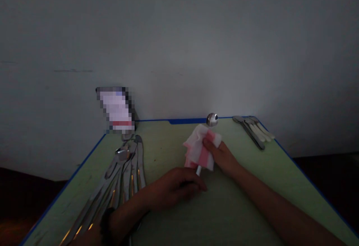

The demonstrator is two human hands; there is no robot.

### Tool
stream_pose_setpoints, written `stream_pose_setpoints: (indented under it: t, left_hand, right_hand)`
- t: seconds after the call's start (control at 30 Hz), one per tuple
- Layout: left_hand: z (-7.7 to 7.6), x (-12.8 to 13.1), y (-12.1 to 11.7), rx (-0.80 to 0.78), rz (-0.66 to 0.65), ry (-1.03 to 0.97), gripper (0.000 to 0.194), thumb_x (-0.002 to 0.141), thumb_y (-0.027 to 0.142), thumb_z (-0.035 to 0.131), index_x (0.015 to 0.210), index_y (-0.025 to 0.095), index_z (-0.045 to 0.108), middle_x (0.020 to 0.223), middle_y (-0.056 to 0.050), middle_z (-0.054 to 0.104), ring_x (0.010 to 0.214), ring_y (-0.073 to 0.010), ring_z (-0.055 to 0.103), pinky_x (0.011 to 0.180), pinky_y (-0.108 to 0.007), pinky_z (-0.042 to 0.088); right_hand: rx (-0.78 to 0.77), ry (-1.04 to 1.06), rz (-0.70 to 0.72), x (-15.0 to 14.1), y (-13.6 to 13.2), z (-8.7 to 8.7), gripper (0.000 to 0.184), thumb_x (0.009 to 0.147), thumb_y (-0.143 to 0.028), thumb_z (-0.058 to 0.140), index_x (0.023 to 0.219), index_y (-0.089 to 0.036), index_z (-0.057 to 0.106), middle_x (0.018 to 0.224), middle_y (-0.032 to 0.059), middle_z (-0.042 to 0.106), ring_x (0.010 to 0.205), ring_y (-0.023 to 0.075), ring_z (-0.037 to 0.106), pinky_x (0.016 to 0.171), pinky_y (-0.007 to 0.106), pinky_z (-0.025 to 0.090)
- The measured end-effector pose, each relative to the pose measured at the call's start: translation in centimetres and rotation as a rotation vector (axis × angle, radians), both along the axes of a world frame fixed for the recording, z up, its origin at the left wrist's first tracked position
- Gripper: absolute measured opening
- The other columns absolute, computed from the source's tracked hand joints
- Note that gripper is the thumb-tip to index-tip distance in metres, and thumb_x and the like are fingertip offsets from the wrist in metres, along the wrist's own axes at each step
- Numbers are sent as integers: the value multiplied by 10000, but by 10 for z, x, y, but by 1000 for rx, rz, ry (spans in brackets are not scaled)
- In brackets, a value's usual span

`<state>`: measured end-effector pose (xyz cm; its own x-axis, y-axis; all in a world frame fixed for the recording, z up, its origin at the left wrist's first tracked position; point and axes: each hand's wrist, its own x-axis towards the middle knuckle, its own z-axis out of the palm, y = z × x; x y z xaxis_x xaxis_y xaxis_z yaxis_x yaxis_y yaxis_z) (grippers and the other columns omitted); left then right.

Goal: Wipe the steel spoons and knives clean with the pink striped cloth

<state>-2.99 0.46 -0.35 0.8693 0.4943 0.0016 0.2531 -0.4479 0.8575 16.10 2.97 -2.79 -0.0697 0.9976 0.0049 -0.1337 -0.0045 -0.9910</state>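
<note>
One spoon (pixel 212 119), green table (pixel 168 145), gray wall (pixel 179 44)

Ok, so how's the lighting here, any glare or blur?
Head view: dim overall, nearly black beside the table; orange glints on the left cutlery pile, bright highlights on the held spoon; phone covered by coarse pixel blocks; left hand and right hand slightly soft, cause unclear.

My cloth (pixel 199 147) is pink and white in broad patches; the pale green table (pixel 168 148) has blue edging, and the far-right handles (pixel 259 131) include cream ones.
</note>
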Motion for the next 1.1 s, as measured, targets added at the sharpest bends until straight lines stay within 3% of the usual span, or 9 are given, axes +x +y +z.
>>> stream_pose_setpoints:
  t: [0.13, 0.27, 0.47, 0.7, 0.8, 0.93, 1.03, 1.1]
  left_hand:
    - [3, 1, -2, 20, -71, 3, 244, 900, 262, 433, 984, 189, 650, 840, -35, 632, 730, -117, 569, 670, -202, 414]
    - [7, 1, -4, 39, -83, 15, 236, 890, 269, 448, 975, 187, 653, 834, -33, 655, 723, -117, 576, 663, -204, 411]
    - [8, 0, -5, -20, -43, 16, 260, 850, 337, 520, 1032, 185, 626, 885, -37, 675, 751, -126, 583, 672, -207, 423]
    - [0, 2, -3, -45, -12, 8, 262, 880, 329, 468, 1002, 191, 654, 861, -28, 684, 730, -124, 597, 652, -198, 427]
    - [2, 2, -3, -55, -22, -11, 263, 882, 320, 462, 993, 185, 660, 856, -36, 693, 731, -124, 607, 656, -198, 437]
    - [5, -1, -3, -116, -151, -40, 276, 886, 255, 437, 872, 149, 691, 774, -65, 703, 736, -134, 634, 712, -208, 459]
    - [4, -3, -3, -142, -151, -33, 266, 872, 241, 451, 813, 143, 691, 745, -68, 698, 726, -141, 634, 714, -215, 462]
    - [2, -3, -3, -172, -79, -13, 233, 866, 248, 461, 914, 145, 665, 747, -56, 689, 696, -134, 622, 658, -207, 459]
  right_hand:
    - [-137, 432, -180, 6, 17, -6, 384, 764, -501, 546, 957, -174, 601, 834, 34, 681, 735, 159, 620, 682, 279, 494]
    - [-160, 726, -177, 12, 26, -7, 293, 810, -434, 516, 978, -203, 581, 923, 15, 683, 798, 144, 633, 702, 267, 521]
    - [-203, 552, -51, 10, 17, -6, 262, 720, -220, 654, 961, -142, 588, 872, 47, 689, 731, 163, 649, 718, 307, 533]
    - [-174, 531, -16, 6, 14, -3, 265, 713, -233, 660, 953, -144, 588, 861, 46, 687, 705, 156, 647, 687, 293, 536]
    - [-208, 637, -91, 9, 19, -3, 233, 779, -323, 588, 947, -160, 585, 845, 36, 688, 687, 144, 642, 625, 265, 536]
    - [-199, 863, -230, 15, 28, -3, 259, 862, -392, 445, 964, -195, 580, 897, 16, 689, 774, 118, 640, 684, 242, 531]
    - [-202, 827, -217, 16, 30, -4, 234, 856, -356, 469, 976, -189, 581, 911, 21, 690, 775, 127, 642, 702, 268, 535]
    - [-211, 764, -205, 14, 29, -5, 204, 833, -316, 515, 963, -175, 584, 865, 21, 693, 725, 134, 643, 686, 283, 540]
